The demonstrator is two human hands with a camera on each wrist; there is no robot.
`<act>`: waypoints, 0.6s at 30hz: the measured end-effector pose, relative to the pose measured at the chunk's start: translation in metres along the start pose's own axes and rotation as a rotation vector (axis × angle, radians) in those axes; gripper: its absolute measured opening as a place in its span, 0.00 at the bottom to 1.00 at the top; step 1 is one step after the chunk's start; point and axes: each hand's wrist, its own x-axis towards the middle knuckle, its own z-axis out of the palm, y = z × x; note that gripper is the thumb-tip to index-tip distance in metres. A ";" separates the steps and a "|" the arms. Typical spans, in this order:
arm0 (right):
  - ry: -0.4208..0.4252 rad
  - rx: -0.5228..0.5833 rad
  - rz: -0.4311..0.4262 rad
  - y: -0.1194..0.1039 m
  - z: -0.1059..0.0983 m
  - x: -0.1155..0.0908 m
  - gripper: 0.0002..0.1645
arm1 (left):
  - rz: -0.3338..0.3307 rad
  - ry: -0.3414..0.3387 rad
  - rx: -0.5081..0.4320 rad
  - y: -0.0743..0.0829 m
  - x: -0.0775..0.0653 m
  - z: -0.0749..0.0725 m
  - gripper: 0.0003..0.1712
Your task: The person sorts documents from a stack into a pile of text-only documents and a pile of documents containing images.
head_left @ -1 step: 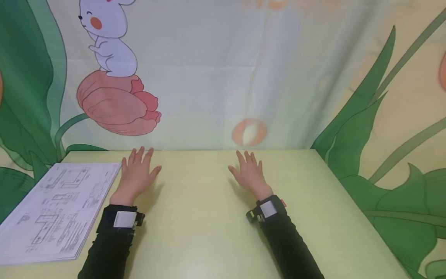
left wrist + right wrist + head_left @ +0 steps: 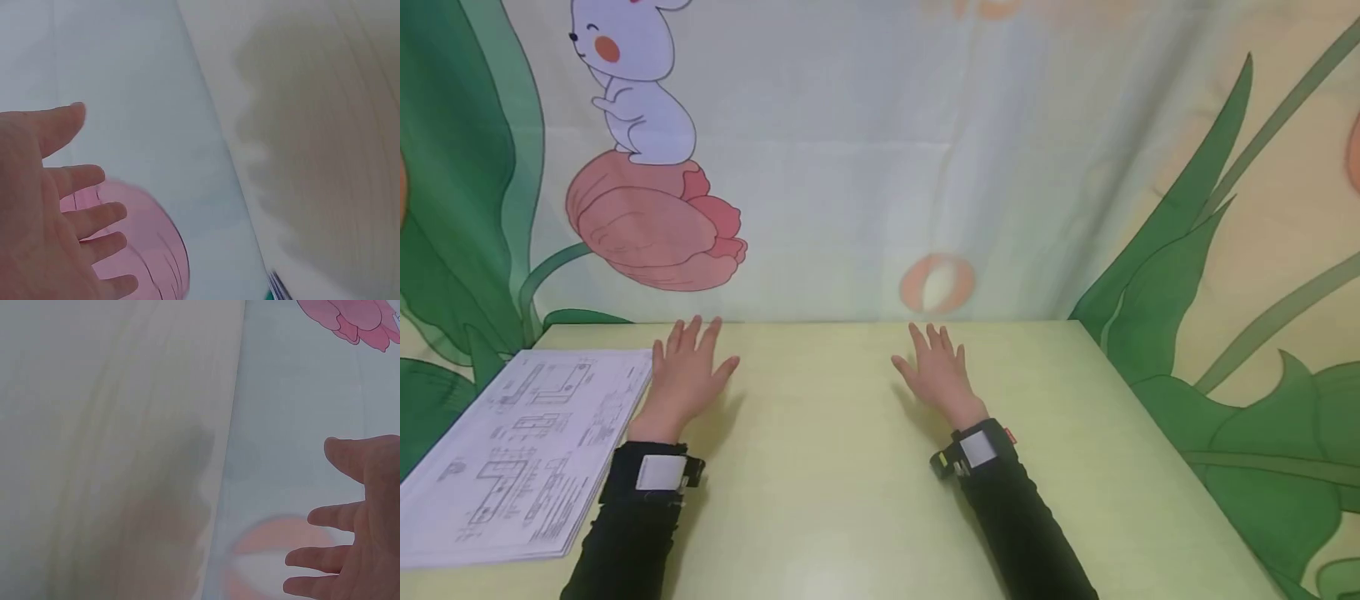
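Observation:
My left hand [image 2: 687,385] hovers palm down at the left of the pale yellow table [image 2: 820,450], fingers spread and pointing to the far edge. Right beside it, overlapped by the hand's outer side in the head view, lies a stack of printed drawing sheets [image 2: 512,454]. On the right half, my right hand [image 2: 937,380] is held the same way, its fingers straight and apart. Shadows fall on the tabletop beneath both hands. In the left wrist view the left palm [image 2: 31,225] holds nothing; the right palm [image 2: 372,531] is bare too in the right wrist view.
A printed cloth [image 2: 850,183] with a rabbit, flowers and leaves hangs behind the table's far edge and along its sides. Each wrist wears a black band with a small camera, the left band [image 2: 647,473] close to the sheets.
My left hand and forearm have shifted slightly left, toward the drawing sheets. The right hand stays in place.

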 end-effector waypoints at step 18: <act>-0.013 0.009 0.005 -0.001 -0.003 0.002 0.43 | -0.433 0.072 0.225 -0.172 -0.106 -0.048 0.49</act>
